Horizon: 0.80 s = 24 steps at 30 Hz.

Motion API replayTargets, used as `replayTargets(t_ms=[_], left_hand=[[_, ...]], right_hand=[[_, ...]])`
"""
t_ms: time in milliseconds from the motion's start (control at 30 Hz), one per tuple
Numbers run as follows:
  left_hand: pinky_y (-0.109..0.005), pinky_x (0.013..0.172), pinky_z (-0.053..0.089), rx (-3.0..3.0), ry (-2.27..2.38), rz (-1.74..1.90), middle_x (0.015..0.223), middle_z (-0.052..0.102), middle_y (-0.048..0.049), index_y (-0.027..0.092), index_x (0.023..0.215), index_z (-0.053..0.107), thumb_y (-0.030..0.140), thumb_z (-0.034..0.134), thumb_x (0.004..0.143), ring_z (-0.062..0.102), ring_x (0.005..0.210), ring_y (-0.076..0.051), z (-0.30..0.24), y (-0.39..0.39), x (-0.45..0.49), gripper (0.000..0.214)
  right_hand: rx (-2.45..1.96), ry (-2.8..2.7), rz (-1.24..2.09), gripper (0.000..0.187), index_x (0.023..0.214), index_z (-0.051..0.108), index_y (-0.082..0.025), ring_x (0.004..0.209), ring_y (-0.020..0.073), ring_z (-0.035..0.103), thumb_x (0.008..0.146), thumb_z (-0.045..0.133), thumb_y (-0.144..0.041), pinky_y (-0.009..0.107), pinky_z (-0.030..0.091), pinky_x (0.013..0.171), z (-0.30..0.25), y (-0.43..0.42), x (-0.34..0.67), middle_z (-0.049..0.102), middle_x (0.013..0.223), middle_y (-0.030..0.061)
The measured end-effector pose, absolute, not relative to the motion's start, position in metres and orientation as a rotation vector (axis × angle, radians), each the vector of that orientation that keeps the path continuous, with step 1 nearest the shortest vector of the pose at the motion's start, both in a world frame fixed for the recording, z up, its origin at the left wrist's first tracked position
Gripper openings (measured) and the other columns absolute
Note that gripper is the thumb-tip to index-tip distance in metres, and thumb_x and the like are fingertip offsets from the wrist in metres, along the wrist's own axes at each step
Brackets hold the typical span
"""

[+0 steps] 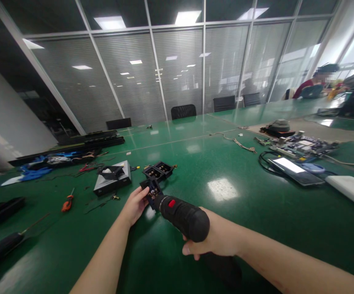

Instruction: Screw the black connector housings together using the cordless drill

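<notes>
My right hand (209,237) is wrapped round the grip of a black cordless drill (184,216) with a red switch on top. The drill's front end points away from me, at a small black box-like part (148,188) with brass-coloured pieces inside. Whether the tip touches that part is hidden by the drill body. On the left side of the part, my left hand (137,204) grips it, with the thumb over its edge. Just behind it lie similar black open frames (158,169), also with brass-coloured pieces inside.
A grey-and-black box (114,179) stands left of the parts. Further left lie an orange screwdriver (68,202) and a soldering iron (3,247). At right are a phone-like device (296,171), a white slab (353,190) and circuit boards (305,145). A person (310,85) sits far right.
</notes>
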<state>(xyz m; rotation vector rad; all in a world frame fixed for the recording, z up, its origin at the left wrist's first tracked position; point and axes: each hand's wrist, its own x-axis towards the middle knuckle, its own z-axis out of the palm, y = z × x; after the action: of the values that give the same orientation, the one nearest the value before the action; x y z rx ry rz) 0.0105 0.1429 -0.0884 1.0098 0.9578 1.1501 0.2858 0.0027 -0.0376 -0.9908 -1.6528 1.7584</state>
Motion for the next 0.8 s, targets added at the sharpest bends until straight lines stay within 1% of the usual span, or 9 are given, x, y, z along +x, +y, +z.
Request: replayTargets(t_ms=[167,300,467,700,800], left_hand=[[-0.034,0.081,0.055,1.014,0.959,1.148,0.096,0.082,-0.0104,0.015,0.103,0.081,0.041,0.098,0.068,0.074,0.085,-0.025,-0.0890,0.1428,0.0104,0.047],[-0.032,0.079,0.054,1.004,0.954,1.149,0.093,0.081,-0.0093,0.016,0.105,0.081,0.041,0.099,0.066,0.074,0.084,-0.023,-0.0904,0.1440,0.0101,0.050],[-0.032,0.081,0.055,1.014,0.960,1.140,0.095,0.082,-0.0095,0.016,0.107,0.080,0.040,0.098,0.068,0.075,0.085,-0.023,-0.0886,0.1422,0.0107,0.049],[-0.035,0.084,0.055,1.026,0.962,1.149,0.094,0.082,-0.0097,0.016,0.106,0.080,0.039,0.097,0.070,0.075,0.086,-0.025,-0.0870,0.1413,0.0116,0.046],[-0.035,0.083,0.055,1.021,0.959,1.149,0.093,0.081,-0.0095,0.016,0.105,0.080,0.039,0.097,0.070,0.075,0.084,-0.024,-0.0877,0.1418,0.0117,0.045]], right_hand=[[-0.992,-1.651,1.761,0.031,0.080,0.062,-0.015,0.059,0.0152,0.068,0.071,0.090,-0.026,0.022,0.052,0.054,-0.0363,0.0025,0.2866,0.069,0.066,0.0004],[-1.007,-1.670,1.762,0.032,0.081,0.062,-0.015,0.060,0.0152,0.068,0.072,0.090,-0.027,0.022,0.051,0.055,-0.0374,0.0027,0.2870,0.069,0.066,0.0003],[-0.992,-1.677,1.754,0.032,0.085,0.063,-0.016,0.060,0.0150,0.069,0.073,0.090,-0.027,0.022,0.052,0.055,-0.0378,0.0035,0.2872,0.069,0.069,-0.0002],[-1.025,-1.688,1.760,0.030,0.080,0.062,-0.016,0.060,0.0148,0.068,0.072,0.089,-0.026,0.023,0.052,0.057,-0.0314,0.0015,0.2874,0.067,0.064,-0.0008],[-1.003,-1.674,1.752,0.031,0.084,0.062,-0.016,0.060,0.0145,0.068,0.072,0.089,-0.025,0.023,0.052,0.056,-0.0335,0.0016,0.2867,0.068,0.070,-0.0007]])
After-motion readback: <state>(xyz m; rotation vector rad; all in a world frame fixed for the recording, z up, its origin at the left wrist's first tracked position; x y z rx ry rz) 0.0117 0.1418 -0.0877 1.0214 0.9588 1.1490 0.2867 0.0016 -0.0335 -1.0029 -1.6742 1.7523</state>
